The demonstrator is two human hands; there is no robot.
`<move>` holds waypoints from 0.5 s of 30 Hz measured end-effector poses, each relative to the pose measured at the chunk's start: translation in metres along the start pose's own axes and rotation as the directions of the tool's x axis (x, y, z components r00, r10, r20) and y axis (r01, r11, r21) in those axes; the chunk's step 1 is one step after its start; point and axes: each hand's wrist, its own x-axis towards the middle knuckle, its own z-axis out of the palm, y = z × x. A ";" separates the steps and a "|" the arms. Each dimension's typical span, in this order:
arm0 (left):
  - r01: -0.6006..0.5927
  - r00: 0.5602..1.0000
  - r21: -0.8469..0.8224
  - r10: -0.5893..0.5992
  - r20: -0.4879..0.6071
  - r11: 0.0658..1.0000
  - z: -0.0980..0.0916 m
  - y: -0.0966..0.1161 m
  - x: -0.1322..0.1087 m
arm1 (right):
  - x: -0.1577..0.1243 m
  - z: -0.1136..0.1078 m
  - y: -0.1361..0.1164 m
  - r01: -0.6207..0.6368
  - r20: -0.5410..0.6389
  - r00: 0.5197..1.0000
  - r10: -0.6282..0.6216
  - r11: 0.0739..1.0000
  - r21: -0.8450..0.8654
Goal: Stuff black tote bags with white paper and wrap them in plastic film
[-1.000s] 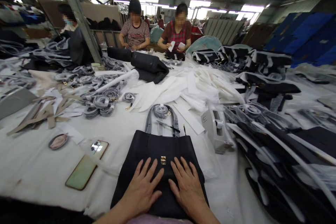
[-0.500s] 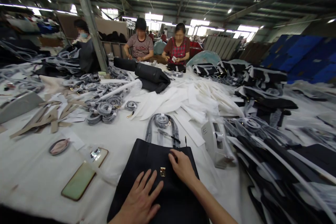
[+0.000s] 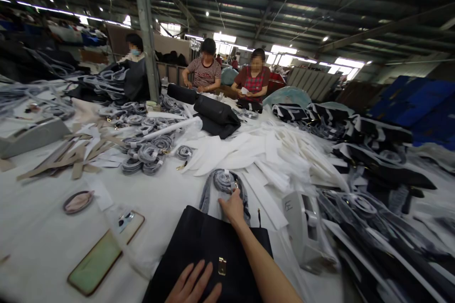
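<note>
A black handbag [image 3: 199, 241] lay on the desk [image 3: 39, 236], gold turn clasp [image 3: 222, 266] upward. The left hand [image 3: 194, 286] rested on it, spread and unclenched; the right hand [image 3: 232, 209] was at the wrapped handles [image 3: 205, 197], its grip unclear.

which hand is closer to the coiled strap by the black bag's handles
Right. The right hand is at the near edge of the coiled strap, contact unclear; the left hand lies farther back, on the black bag beside its gold clasp.
</note>
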 end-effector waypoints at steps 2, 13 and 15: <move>0.014 1.000 -0.003 -0.014 0.004 1.000 0.000 0.001 0.000 | 0.002 0.002 -0.001 -0.041 -0.011 0.999 0.042 0.998 0.053; 0.022 1.000 0.030 -0.022 0.013 0.999 -0.002 -0.002 0.000 | 0.002 -0.018 -0.001 -0.222 0.370 0.929 -0.021 0.769 0.600; 0.007 1.000 0.022 -0.007 0.014 1.000 -0.006 -0.005 0.002 | -0.009 -0.037 0.002 -0.265 0.441 0.893 -0.088 0.691 0.673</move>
